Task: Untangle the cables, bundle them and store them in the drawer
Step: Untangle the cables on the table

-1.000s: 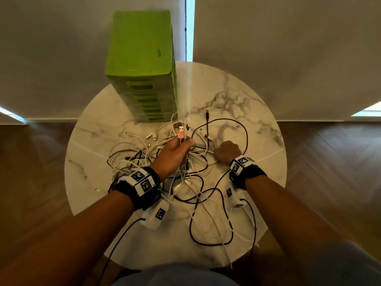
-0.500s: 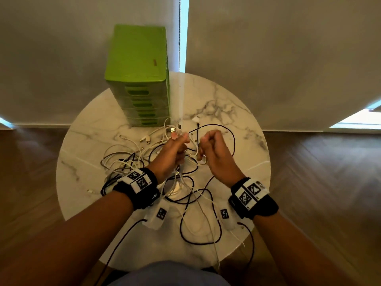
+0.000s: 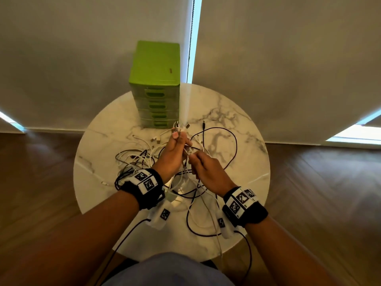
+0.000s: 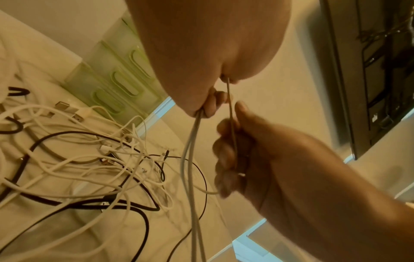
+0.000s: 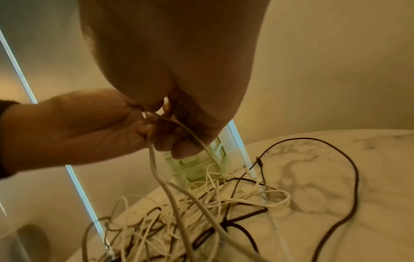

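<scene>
A tangle of white and black cables [image 3: 144, 157] lies on the round marble table [image 3: 237, 195]. My left hand [image 3: 175, 149] is raised above it and grips white cables [image 4: 190, 159], their plug ends sticking out past the thumb. My right hand [image 3: 204, 168], close beside the left, pinches a thin white cable [image 4: 232, 127] that runs up to the left hand. In the right wrist view the white strands [image 5: 170, 186] hang down into the pile. A black cable [image 3: 233, 149] loops to the right. The green drawer unit [image 3: 154, 85] stands behind, its drawers closed.
The drawer unit sits at the table's far edge, against pale roller blinds [image 3: 288, 69]. Loose USB plugs [image 3: 154, 140] lie in front of it. Wooden floor [image 3: 319, 193] surrounds the table. Black sensor leads [image 3: 247, 254] hang from my wrists off the near edge.
My right hand left the table, rose beside the left hand and took hold of a thin white cable. The left hand lifted its white cables higher. The head view shifted.
</scene>
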### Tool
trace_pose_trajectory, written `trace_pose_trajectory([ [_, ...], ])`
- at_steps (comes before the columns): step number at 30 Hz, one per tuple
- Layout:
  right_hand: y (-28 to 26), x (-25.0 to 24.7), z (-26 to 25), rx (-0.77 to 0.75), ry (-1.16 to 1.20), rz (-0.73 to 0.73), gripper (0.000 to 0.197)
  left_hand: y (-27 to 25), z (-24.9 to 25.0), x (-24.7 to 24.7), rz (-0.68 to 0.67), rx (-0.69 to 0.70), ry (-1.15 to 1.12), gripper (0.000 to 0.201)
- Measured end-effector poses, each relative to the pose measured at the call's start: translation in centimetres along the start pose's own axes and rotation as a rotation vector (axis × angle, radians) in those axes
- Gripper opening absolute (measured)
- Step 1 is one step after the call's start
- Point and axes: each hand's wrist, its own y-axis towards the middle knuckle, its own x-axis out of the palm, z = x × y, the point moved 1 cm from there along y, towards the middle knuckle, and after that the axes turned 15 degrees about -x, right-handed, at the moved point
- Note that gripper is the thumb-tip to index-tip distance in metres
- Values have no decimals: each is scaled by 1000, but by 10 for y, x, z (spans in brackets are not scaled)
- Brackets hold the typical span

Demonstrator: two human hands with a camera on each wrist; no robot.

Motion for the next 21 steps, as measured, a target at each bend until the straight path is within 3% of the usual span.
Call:
trace_pose_trajectory([
  [3,-4,6,5,0,-24,-92,35,2,6,-10,51,8,-108,36],
  [6,-2,12,5,21,118,-71,38,0,18,-23,-18,16,-313,29],
  [9,4,19,5,28,267,-99,44,-3,31,-34,-39,33,-325,31],
  [12,7,24,13,46,148,-232,54,-9,46,-47,-45,74,-328,34],
  [16,-4,18,35,183,-74,-406,49,-13,73,-82,15,161,-375,33],
  [18,-5,12,42,193,-145,-345,44,-13,79,-97,53,164,-353,32],
  [21,11,10,36,151,-180,-113,49,-18,66,-100,102,99,-140,31],
])
